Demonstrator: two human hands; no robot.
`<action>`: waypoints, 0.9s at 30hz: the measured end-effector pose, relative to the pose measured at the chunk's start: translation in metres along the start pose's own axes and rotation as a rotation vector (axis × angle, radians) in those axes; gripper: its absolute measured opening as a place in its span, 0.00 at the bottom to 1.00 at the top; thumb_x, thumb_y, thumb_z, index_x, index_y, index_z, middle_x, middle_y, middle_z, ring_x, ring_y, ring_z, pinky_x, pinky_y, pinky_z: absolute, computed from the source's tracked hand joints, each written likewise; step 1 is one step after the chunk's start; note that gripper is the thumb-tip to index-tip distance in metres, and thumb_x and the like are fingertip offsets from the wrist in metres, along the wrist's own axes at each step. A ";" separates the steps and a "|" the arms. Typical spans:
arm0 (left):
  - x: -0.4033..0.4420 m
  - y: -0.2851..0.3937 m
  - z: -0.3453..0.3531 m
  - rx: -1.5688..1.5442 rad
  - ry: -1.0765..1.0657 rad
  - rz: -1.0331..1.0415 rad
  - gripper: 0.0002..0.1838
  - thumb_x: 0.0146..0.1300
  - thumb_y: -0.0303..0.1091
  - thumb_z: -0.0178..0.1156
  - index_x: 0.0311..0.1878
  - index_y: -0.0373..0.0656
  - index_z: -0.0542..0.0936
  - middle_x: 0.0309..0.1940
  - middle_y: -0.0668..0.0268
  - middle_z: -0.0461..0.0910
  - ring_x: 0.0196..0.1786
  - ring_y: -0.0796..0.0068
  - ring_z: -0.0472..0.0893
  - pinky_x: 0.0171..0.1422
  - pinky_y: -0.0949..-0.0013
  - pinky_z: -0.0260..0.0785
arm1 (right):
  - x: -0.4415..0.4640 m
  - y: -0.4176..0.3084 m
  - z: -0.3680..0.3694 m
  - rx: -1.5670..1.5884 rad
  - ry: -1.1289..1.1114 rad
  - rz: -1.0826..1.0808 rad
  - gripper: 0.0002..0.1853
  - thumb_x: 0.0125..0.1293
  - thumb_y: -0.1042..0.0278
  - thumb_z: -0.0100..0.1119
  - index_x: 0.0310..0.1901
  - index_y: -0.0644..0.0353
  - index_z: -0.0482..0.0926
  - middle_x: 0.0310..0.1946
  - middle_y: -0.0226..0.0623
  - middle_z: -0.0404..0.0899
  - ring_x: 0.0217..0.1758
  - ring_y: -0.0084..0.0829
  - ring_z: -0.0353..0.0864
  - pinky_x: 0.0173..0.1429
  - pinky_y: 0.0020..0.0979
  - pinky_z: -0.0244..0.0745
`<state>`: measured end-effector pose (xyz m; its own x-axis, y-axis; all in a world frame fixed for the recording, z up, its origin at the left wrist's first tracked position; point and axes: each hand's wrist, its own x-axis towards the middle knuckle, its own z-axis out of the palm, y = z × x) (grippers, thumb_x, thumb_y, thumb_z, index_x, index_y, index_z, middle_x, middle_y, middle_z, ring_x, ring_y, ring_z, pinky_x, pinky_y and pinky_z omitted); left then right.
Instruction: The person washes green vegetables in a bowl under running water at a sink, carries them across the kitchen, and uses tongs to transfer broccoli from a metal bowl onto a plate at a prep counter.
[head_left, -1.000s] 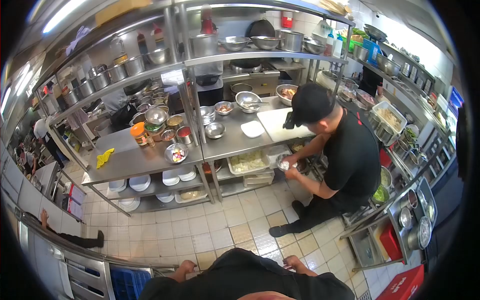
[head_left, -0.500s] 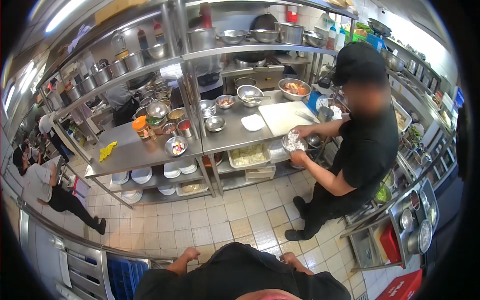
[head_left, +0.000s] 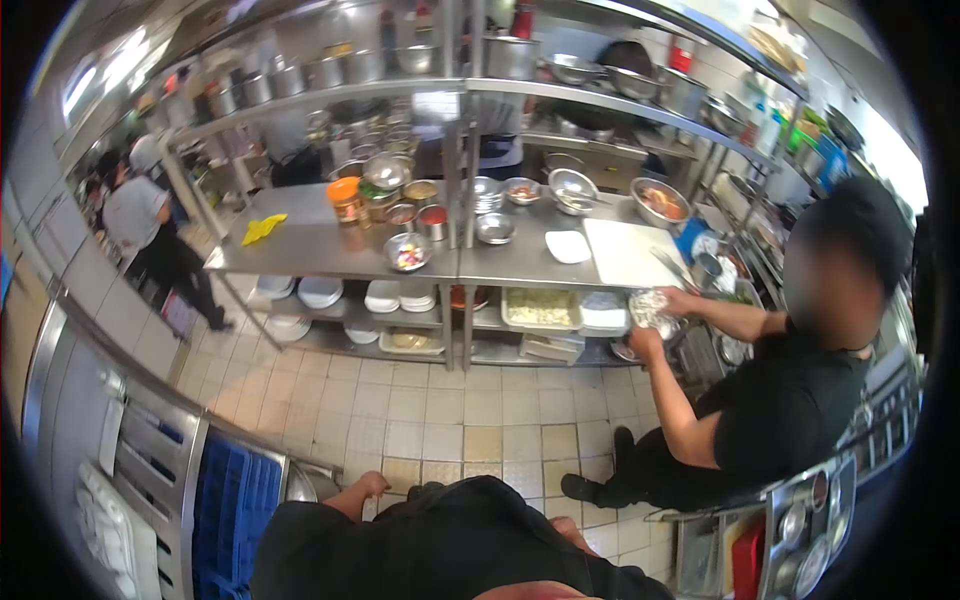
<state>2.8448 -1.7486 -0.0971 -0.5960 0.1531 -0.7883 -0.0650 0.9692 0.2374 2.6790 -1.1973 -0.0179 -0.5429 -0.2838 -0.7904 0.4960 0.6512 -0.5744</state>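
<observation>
My left hand (head_left: pixel 373 484) hangs low beside my dark shirt, over the tiled floor, its fingers curled and blurred. My right hand (head_left: pixel 568 530) is low on the other side, partly hidden by my body, its fingers not clear. Neither hand touches the counter. To the right, a person in black (head_left: pixel 790 400) holds a metal bowl of white pieces (head_left: pixel 653 314) in both hands. Near that bowl, a white cutting board (head_left: pixel 632 252) with a knife (head_left: pixel 670 264) lies on the steel counter (head_left: pixel 520 262), next to a white plate (head_left: pixel 568 247).
An orange-lidded jar (head_left: pixel 346 199), a yellow cloth (head_left: pixel 263 229) and small bowls stand on the left counter. Plates and a tray of pale pieces (head_left: pixel 541 308) sit below. Blue crates (head_left: pixel 235 500) are at lower left. Another person (head_left: pixel 140 215) is at far left.
The view has swung left, so the counters appear further right. The person in black has straightened up and raised the bowl beside the cutting board. The far-left person has moved further into the aisle.
</observation>
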 end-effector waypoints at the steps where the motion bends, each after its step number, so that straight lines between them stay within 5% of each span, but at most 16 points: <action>1: 0.005 0.005 -0.003 -0.126 -0.067 -0.093 0.26 0.51 0.35 0.63 0.58 0.51 0.78 0.47 0.59 0.82 0.44 0.58 0.82 0.44 0.57 0.76 | -0.022 -0.027 0.004 -0.014 0.046 0.078 0.14 0.66 0.70 0.46 0.47 0.60 0.81 0.39 0.36 0.83 0.35 0.35 0.84 0.36 0.37 0.75; 4: -0.012 0.017 -0.009 0.135 0.150 -0.007 0.22 0.50 0.40 0.66 0.52 0.52 0.81 0.42 0.61 0.83 0.44 0.57 0.81 0.47 0.55 0.73 | 0.021 0.021 -0.004 0.239 -0.111 0.027 0.15 0.67 0.68 0.45 0.46 0.60 0.81 0.39 0.38 0.83 0.34 0.34 0.82 0.36 0.37 0.74; 8: -0.018 0.014 -0.005 0.140 0.135 0.016 0.21 0.53 0.39 0.64 0.53 0.51 0.81 0.42 0.59 0.83 0.43 0.55 0.81 0.46 0.53 0.73 | 0.014 0.002 -0.006 0.227 -0.086 -0.046 0.12 0.65 0.70 0.49 0.43 0.63 0.81 0.34 0.39 0.82 0.29 0.32 0.80 0.31 0.34 0.72; 10: -0.027 0.018 -0.003 -0.040 0.061 -0.116 0.22 0.53 0.38 0.63 0.54 0.50 0.80 0.42 0.59 0.83 0.43 0.54 0.82 0.47 0.52 0.73 | 0.017 -0.003 -0.011 -0.049 -0.157 -0.549 0.10 0.62 0.72 0.52 0.41 0.66 0.81 0.29 0.39 0.81 0.25 0.31 0.79 0.26 0.31 0.69; 12: -0.028 0.009 0.008 0.023 0.104 -0.078 0.24 0.47 0.38 0.65 0.52 0.54 0.81 0.42 0.60 0.83 0.45 0.54 0.81 0.49 0.53 0.73 | 0.019 -0.012 -0.013 -0.118 -0.145 -0.626 0.09 0.60 0.74 0.54 0.39 0.68 0.81 0.26 0.39 0.80 0.22 0.31 0.77 0.23 0.29 0.66; 15: -0.041 0.009 0.024 0.041 0.106 -0.048 0.26 0.46 0.38 0.65 0.54 0.55 0.81 0.44 0.61 0.83 0.46 0.54 0.81 0.49 0.53 0.73 | 0.058 0.011 0.002 0.115 -0.073 -0.102 0.08 0.59 0.75 0.55 0.38 0.67 0.81 0.26 0.38 0.80 0.21 0.30 0.76 0.22 0.28 0.67; 18: -0.038 -0.006 0.041 0.067 0.103 -0.038 0.27 0.48 0.41 0.65 0.56 0.55 0.80 0.46 0.61 0.83 0.47 0.54 0.81 0.47 0.52 0.73 | 0.079 0.011 0.013 0.190 -0.028 0.064 0.08 0.59 0.76 0.55 0.39 0.66 0.80 0.27 0.38 0.80 0.22 0.30 0.76 0.23 0.29 0.68; 27: -0.043 -0.026 0.059 0.032 0.037 -0.071 0.30 0.49 0.41 0.66 0.60 0.58 0.77 0.51 0.65 0.81 0.49 0.60 0.81 0.50 0.56 0.75 | 0.066 -0.031 0.009 -0.219 -0.224 -0.299 0.13 0.64 0.72 0.51 0.49 0.62 0.77 0.39 0.39 0.82 0.35 0.39 0.84 0.34 0.39 0.78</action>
<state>2.9199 -1.7694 -0.1028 -0.6198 0.0777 -0.7809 -0.0826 0.9831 0.1633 2.6341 -1.2424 -0.0543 -0.4687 -0.6127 -0.6364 0.1703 0.6442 -0.7457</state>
